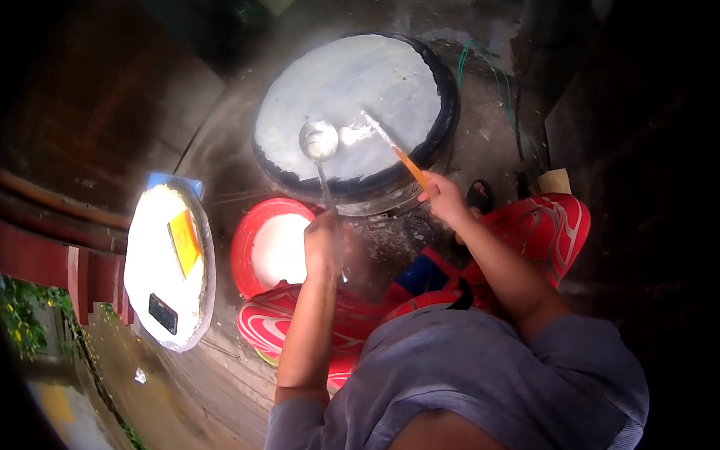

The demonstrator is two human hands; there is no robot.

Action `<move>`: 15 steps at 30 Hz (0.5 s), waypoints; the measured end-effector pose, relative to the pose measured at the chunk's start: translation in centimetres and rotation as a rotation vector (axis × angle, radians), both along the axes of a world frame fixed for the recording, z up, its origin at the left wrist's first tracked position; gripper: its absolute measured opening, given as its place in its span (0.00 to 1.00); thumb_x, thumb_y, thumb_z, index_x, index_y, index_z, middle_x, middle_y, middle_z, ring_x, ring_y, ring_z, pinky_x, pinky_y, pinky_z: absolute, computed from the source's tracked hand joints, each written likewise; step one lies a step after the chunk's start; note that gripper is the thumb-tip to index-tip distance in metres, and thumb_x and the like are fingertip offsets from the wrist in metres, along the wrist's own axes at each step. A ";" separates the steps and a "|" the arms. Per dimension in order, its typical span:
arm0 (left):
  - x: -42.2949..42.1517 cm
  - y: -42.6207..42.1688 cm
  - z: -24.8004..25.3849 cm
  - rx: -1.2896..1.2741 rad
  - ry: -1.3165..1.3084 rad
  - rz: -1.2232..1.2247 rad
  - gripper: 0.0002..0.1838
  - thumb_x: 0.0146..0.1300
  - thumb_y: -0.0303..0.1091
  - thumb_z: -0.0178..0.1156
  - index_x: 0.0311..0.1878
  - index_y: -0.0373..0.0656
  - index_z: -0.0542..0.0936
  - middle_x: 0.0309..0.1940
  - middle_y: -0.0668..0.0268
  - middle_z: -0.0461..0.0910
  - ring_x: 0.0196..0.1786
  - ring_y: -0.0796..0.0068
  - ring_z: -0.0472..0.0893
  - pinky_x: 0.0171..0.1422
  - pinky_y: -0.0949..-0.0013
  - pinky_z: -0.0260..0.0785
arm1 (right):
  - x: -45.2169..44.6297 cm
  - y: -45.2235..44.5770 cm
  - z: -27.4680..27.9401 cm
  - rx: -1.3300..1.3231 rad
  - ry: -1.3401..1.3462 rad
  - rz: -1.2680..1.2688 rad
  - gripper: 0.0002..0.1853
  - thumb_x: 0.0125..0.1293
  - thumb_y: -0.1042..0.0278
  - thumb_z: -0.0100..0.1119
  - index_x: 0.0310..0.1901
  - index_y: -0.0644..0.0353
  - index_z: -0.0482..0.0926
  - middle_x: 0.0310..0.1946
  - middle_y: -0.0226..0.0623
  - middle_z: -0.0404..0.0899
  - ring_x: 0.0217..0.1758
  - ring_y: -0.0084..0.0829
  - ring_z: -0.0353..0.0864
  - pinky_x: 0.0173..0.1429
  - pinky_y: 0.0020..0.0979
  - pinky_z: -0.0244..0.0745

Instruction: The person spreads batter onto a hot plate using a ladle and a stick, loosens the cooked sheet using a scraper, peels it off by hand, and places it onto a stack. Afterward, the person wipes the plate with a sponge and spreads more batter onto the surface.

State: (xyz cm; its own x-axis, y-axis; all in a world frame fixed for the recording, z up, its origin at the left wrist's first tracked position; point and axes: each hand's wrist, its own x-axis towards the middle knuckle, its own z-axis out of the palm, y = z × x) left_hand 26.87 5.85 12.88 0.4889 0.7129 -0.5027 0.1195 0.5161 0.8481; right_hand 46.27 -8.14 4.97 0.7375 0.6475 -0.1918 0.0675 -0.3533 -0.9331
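Note:
My left hand (322, 241) is closed round the handle of a metal ladle (319, 141), whose round bowl rests on or just above a large round pale surface (355, 74) with a dark rim. My right hand (442, 197) grips the orange handle of a long spatula (410, 167). Its thin blade slants up and left over the same surface, beside a small white patch (355, 133) between the two tools. Below my left hand's side stands a red bucket (242, 253) holding white liquid (280, 251).
At the left is a round white tray (151, 264) with a yellow object (184, 243) and a dark phone-like object (163, 313). A blue item (190, 183) shows behind it. Green cord (502, 85) lies at the upper right, and a tan piece (554, 181) near my right knee.

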 end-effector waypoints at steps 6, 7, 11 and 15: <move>2.0 -0.2 -2.2 0.069 0.062 -0.054 0.10 0.66 0.33 0.43 0.35 0.36 0.70 0.20 0.63 0.71 0.16 0.76 0.68 0.14 0.74 0.63 | -4.4 2.3 -2.1 -0.006 0.122 0.078 0.21 0.63 0.73 0.42 0.59 0.58 0.70 0.22 0.37 0.79 0.26 0.28 0.79 0.36 0.28 0.73; 2.1 -0.6 -0.6 -0.015 0.032 -0.004 0.10 0.66 0.33 0.43 0.36 0.35 0.70 0.21 0.62 0.71 0.17 0.76 0.68 0.15 0.75 0.62 | -5.1 2.5 1.2 -0.039 0.305 0.059 0.20 0.63 0.72 0.44 0.57 0.56 0.71 0.22 0.38 0.80 0.26 0.28 0.80 0.35 0.29 0.73; -0.4 1.1 0.7 -0.569 -0.602 0.101 0.14 0.67 0.30 0.42 0.47 0.27 0.69 0.26 0.64 0.69 0.21 0.79 0.66 0.21 0.79 0.60 | -3.4 2.3 1.1 0.220 -0.429 0.080 0.17 0.63 0.71 0.49 0.55 0.52 0.74 0.22 0.36 0.77 0.23 0.20 0.75 0.32 0.25 0.73; -2.4 1.4 4.0 -1.081 -1.140 -0.029 0.21 0.66 0.25 0.39 0.59 0.21 0.60 0.24 0.66 0.67 0.20 0.81 0.67 0.19 0.80 0.63 | -1.7 2.0 6.0 0.360 0.024 0.129 0.16 0.67 0.68 0.48 0.56 0.53 0.74 0.23 0.28 0.75 0.22 0.17 0.71 0.32 0.23 0.72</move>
